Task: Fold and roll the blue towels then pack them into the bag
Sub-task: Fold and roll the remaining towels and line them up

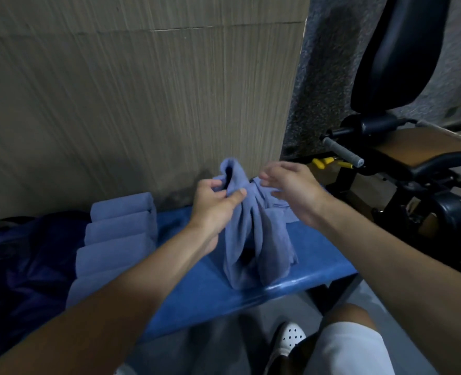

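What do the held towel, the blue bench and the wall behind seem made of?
Towel: soft matte cloth, perhaps terry or microfibre; it hangs in limp folds. Bench: seemingly padded vinyl, with a sheen along its rounded edge. Wall: probably wood-grain laminate, finely streaked, with a panel seam.

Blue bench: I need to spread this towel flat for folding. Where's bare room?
Bare bench lies right of the held towel, toward the end, and a strip between it and the rolled towels. The left end is crowded: rolls, then the bag.
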